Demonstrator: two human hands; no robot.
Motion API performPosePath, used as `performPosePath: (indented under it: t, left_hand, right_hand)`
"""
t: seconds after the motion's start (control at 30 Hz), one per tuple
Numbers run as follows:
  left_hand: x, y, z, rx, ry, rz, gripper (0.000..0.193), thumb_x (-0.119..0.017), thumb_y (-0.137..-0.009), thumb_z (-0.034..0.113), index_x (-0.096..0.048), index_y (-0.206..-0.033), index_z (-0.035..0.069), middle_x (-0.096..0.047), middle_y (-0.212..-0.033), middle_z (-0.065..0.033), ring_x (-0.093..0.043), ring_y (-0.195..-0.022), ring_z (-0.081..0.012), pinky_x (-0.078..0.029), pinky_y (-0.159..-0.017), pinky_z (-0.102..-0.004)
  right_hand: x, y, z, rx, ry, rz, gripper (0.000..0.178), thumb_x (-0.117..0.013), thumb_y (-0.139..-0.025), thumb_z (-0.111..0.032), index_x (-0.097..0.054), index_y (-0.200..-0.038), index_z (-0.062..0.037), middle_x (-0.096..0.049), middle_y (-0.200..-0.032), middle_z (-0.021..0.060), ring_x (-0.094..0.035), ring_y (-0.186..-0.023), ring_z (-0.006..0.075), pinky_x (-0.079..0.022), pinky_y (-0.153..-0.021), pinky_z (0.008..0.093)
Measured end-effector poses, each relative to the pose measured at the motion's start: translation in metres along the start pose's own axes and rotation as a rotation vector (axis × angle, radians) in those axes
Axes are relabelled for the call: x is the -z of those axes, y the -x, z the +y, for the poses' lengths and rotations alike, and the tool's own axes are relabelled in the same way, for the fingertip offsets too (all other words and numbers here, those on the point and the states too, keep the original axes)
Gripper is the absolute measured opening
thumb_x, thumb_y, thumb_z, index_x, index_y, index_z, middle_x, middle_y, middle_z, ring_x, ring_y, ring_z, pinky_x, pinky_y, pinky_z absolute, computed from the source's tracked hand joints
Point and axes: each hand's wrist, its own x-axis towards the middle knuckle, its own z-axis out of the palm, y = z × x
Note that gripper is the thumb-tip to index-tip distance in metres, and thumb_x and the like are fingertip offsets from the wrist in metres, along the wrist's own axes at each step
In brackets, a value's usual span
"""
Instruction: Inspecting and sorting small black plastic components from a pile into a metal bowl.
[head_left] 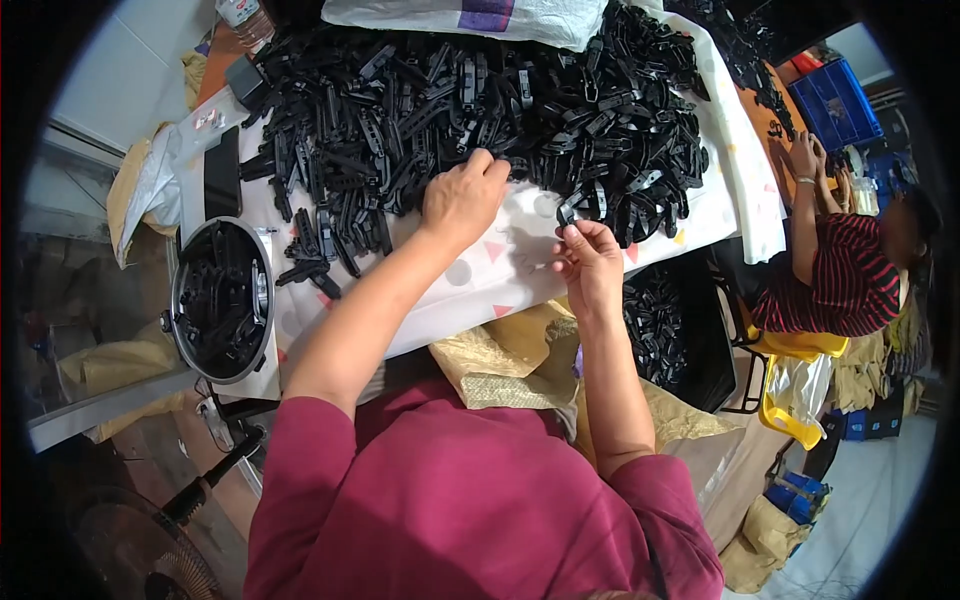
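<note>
A wide heap of black plastic parts point(400, 110) covers the far side of a table. Some parts are long strips and others are curved clips. At the heap's near edge, my left hand point(465, 200) has its fingers curled down among the parts. Whatever its fingertips grip is hidden behind the hand. My right hand point(594, 262), to its right and a little nearer, pinches a small black plastic part point(565, 214) between thumb and finger, over the pale tablecloth point(450, 285).
Left stands a round metal-rimmed container point(176, 300) of black parts, with a dark flat device point(222, 175) behind it. Below the table's right edge sits a black bin of parts point(655, 330). A fan point(150, 550) is lower left. Another person point(840, 270) works at right.
</note>
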Motion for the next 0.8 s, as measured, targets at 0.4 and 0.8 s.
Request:
performPosePath:
  t: [0.4, 0.8]
  left_hand:
    - [0.017, -0.022, -0.002, 0.045, -0.164, -0.343, 0.013, -0.061, -0.07, 0.015, -0.06, -0.079, 0.006, -0.058, -0.085, -0.0092, -0.063, -0.072, -0.0289, -0.051, -0.06, -0.0392]
    - [0.059, -0.025, 0.005, 0.467, 0.685, -0.122, 0.016, -0.064, -0.079, 0.014, -0.065, -0.094, 0.008, -0.066, -0.084, -0.0075, -0.062, -0.069, -0.0161, -0.049, -0.063, -0.0282]
  right_hand:
    - [-0.005, 0.011, 0.0, 0.004, -0.016, -0.006, 0.012, -0.057, -0.086, -0.004, -0.052, -0.097, -0.0051, -0.062, -0.086, 0.0085, -0.059, -0.065, 0.0138, -0.049, -0.051, 0.0224]
    - [-0.011, 0.022, -0.01, 0.008, -0.105, -0.004, 0.019, -0.057, -0.086, -0.004, -0.052, -0.104, -0.0032, -0.061, -0.088, 0.0083, -0.061, -0.071, 0.0163, -0.051, -0.054, 0.0239]
